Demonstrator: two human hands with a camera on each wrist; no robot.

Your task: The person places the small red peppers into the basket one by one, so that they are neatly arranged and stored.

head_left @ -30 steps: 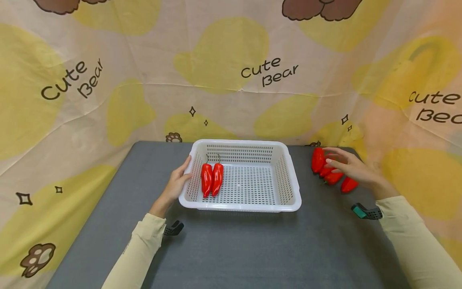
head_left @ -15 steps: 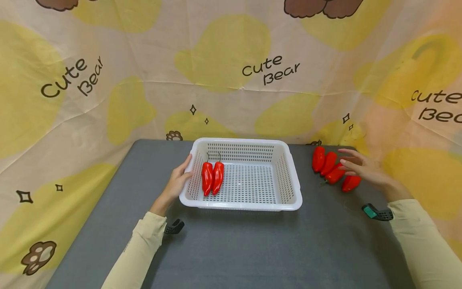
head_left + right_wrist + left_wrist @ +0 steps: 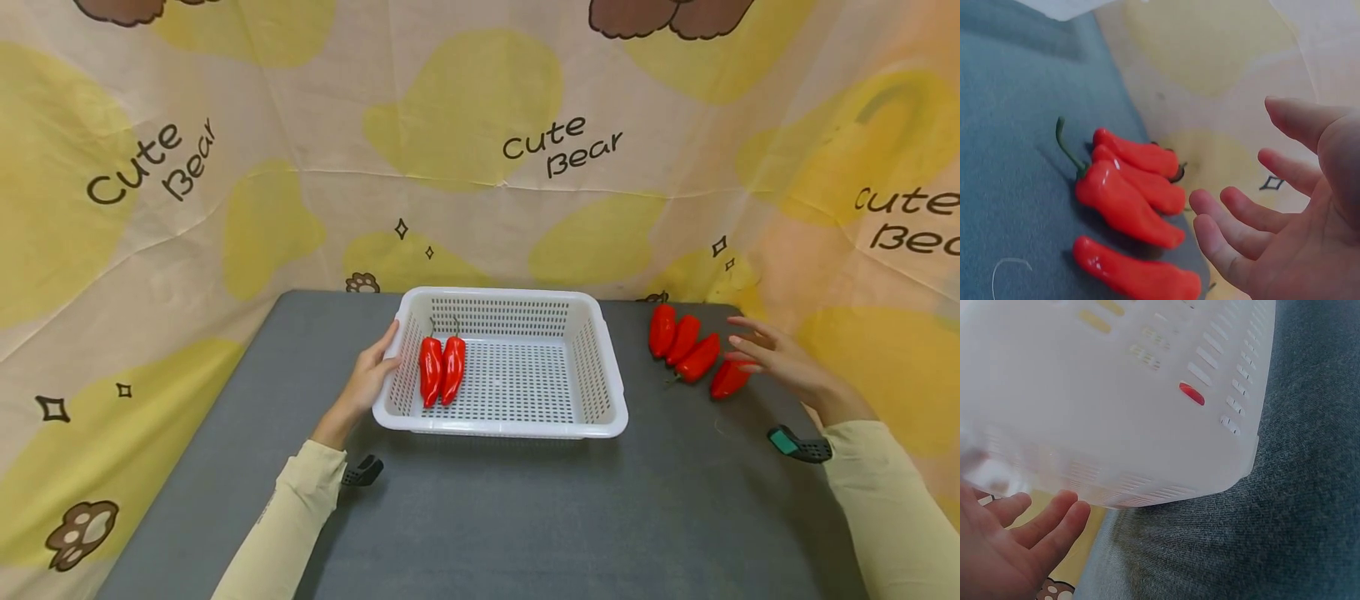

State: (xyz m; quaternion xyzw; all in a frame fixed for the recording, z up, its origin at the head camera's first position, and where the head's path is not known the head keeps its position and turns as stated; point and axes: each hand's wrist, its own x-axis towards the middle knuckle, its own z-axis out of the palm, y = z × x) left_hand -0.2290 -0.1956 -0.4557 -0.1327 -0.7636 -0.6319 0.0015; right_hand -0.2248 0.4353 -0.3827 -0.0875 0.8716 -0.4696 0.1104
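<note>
A white perforated plastic basket stands mid-table with two red peppers lying side by side in its left part. My left hand holds the basket's left rim, its fingers along the outer wall in the left wrist view. On the right of the table lie several more red peppers, one showing a green stem in the right wrist view. Beside the nearest of these, a red pepper, my right hand hovers with fingers spread and nothing in them.
The grey table ends at a cloth backdrop with bear lettering, which rises behind it and along both sides. The loose peppers lie close to the table's back right corner.
My right hand has moved rightward from over the loose peppers, uncovering more of them. The left hand and the basket have stayed in place.
</note>
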